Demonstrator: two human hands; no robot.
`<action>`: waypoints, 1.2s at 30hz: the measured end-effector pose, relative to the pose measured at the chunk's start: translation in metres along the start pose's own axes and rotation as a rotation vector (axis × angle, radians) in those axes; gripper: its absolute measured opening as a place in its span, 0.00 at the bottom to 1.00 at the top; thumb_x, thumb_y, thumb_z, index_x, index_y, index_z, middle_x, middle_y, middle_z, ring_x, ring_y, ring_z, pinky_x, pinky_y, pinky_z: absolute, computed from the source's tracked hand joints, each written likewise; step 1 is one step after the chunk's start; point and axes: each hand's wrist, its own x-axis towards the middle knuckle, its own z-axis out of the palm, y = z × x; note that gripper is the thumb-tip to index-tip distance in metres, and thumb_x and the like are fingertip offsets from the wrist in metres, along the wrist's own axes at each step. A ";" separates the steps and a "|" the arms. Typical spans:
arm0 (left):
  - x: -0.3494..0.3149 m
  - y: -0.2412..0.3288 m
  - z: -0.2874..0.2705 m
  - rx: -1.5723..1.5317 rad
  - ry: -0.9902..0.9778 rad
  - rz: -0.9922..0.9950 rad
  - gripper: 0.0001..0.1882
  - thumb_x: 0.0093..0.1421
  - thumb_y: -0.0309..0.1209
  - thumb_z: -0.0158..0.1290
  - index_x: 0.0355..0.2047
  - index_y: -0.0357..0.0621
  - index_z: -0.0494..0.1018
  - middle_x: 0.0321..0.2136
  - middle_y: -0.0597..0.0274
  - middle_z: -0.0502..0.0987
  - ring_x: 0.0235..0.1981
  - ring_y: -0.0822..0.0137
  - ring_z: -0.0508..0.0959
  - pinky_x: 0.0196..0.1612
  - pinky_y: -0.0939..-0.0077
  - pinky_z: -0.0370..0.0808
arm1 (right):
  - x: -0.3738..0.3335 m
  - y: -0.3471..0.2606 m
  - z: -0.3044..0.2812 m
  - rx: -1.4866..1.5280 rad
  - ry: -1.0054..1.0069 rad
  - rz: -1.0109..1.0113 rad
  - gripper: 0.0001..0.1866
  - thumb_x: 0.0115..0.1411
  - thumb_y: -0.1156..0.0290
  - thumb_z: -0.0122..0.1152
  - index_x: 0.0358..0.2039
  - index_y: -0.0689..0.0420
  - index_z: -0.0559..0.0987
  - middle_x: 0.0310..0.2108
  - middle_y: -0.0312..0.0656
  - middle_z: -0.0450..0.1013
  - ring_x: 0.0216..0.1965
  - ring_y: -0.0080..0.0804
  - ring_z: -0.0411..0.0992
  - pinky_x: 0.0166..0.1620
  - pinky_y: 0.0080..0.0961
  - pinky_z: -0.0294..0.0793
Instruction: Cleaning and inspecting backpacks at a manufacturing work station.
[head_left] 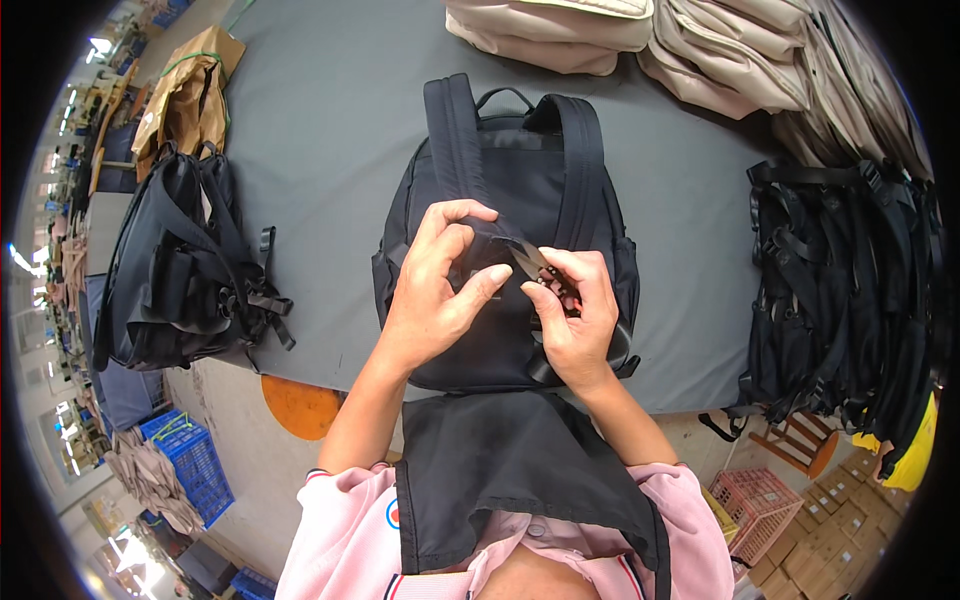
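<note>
A black backpack [520, 345] lies on the grey-covered table in front of me, its shoulder straps and top loop facing up. My left hand [435, 285] is curved over its middle, the index finger against the lower part of the left shoulder strap [458, 150]. Dark material shows between that finger and the thumb; the exact grip is partly hidden. Beside it, my right hand [580, 320] is closed on a small tool, apparently thread snips [530, 262], with a grey blade pointing toward the left hand and a dark, reddish-spotted handle. The right shoulder strap [580, 170] lies beyond that hand.
Another black backpack [175, 270] stands at the table's left edge, near a brown paper bag [190, 95]. Beige bags [550, 35] are stacked at the back right. Several black strapped bags [830, 290] hang over the right edge. Stools, crates [190, 465] and cartons stand below.
</note>
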 end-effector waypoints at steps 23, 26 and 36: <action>-0.002 -0.010 -0.007 0.068 0.019 0.037 0.10 0.51 0.24 0.57 0.25 0.35 0.65 0.47 0.58 0.68 0.29 0.74 0.68 0.30 0.80 0.68 | 0.020 -0.024 -0.011 -0.276 -0.161 -0.038 0.14 0.51 0.78 0.63 0.40 0.58 0.75 0.29 0.39 0.69 0.26 0.30 0.71 0.28 0.23 0.70; -0.001 -0.009 -0.007 0.098 0.009 0.061 0.11 0.51 0.24 0.57 0.24 0.35 0.64 0.47 0.59 0.68 0.29 0.75 0.68 0.30 0.79 0.67 | 0.021 -0.024 -0.013 -0.285 -0.170 -0.020 0.13 0.51 0.77 0.63 0.39 0.58 0.75 0.29 0.39 0.69 0.27 0.30 0.71 0.29 0.23 0.71; 0.002 -0.006 -0.015 0.218 -0.068 0.114 0.12 0.50 0.24 0.58 0.26 0.35 0.63 0.47 0.57 0.69 0.35 0.68 0.70 0.34 0.76 0.69 | 0.037 -0.034 -0.020 -0.374 -0.319 0.034 0.12 0.51 0.75 0.63 0.38 0.56 0.75 0.30 0.38 0.70 0.28 0.30 0.73 0.31 0.24 0.72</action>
